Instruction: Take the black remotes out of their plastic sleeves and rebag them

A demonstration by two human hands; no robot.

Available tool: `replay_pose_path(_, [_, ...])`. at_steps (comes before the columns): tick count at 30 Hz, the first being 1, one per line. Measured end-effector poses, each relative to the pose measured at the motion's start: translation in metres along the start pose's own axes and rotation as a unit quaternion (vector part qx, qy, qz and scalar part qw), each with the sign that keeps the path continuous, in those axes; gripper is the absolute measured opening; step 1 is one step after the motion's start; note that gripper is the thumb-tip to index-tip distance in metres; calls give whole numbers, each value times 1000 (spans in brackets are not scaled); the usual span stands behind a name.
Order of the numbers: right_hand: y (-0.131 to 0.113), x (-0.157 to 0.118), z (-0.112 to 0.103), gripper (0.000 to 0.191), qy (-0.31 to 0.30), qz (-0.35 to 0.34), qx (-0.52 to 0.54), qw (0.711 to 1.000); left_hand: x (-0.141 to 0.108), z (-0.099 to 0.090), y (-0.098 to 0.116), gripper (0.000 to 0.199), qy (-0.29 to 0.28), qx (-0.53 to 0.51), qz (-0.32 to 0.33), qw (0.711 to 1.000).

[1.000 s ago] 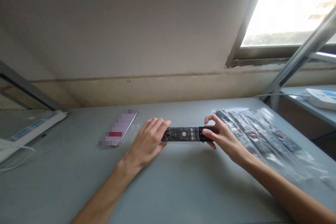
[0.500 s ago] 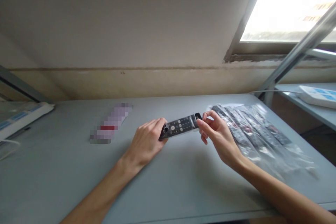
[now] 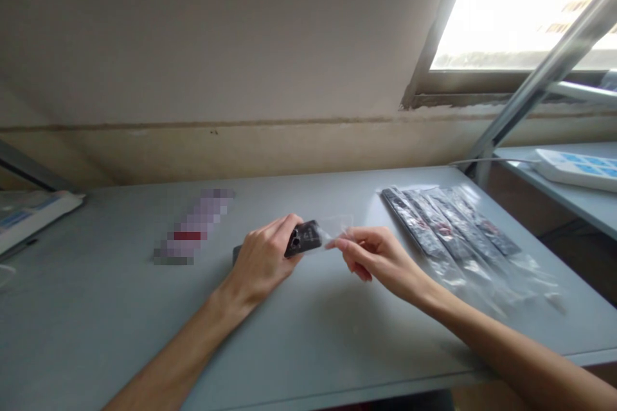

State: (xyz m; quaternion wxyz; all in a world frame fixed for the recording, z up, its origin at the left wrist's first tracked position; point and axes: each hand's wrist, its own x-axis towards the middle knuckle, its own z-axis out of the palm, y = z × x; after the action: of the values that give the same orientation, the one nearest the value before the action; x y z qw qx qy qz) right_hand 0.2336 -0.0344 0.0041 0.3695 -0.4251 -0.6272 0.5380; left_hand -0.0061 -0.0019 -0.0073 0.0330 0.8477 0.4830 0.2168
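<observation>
My left hand (image 3: 265, 247) is closed around a black remote control (image 3: 308, 236) above the middle of the table. One end of the remote sticks out toward the right, and a bit of the other end shows left of the hand; most of its buttons are hidden. A clear plastic bag (image 3: 337, 227) stretches from the remote's right end to my right hand (image 3: 371, 253), which pinches it between thumb and fingers. How much of the remote lies inside the bag cannot be made out. Several bagged remotes (image 3: 448, 221) lie side by side right of my hands.
A pixelated purple item (image 3: 195, 228) lies on the grey table (image 3: 270, 359) to the left. A white power strip (image 3: 578, 167) rests on the right-hand surface. At the left edge is a white and blue package (image 3: 38, 218). Metal posts (image 3: 530, 90) rise near the window.
The remote has slid left through my left hand, so less of it shows on the right. My right hand is lower and further left, with clear plastic now drawn out between it and the remote.
</observation>
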Motion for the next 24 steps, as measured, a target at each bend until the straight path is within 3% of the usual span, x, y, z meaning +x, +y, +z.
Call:
replay_pose_path(5, [-10,-4,-9,33,136,-64,-22,988,2,4,-4,33,-9,-7,25,1000])
replay_pose_path(8, [-16,-6,-17,23,248,-146,-48,957,2,7,-9,35,-24,-2,30,999])
replay_pose_path(10, [-19,-3,-22,19,292,-184,-83,935,2,8,-9,40,-48,12,58,997])
replay_pose_path(12, [-18,1,-27,18,267,-175,-136,938,2,9,-7,46,-63,38,96,993])
replay_pose_path(15, [-10,9,-34,19,123,-100,-210,965,3,12,-3,57,-43,82,121,988])
replay_pose_path(19, [4,17,-34,25,-36,-9,-145,989,6,14,-9,68,-4,118,114,987])
replay_pose_path(21, [7,19,-30,29,-55,0,-99,994,6,12,-16,69,7,139,92,986])
replay_pose_path(24, [3,19,-30,32,-14,-48,-85,995,5,7,-22,65,19,199,49,979])
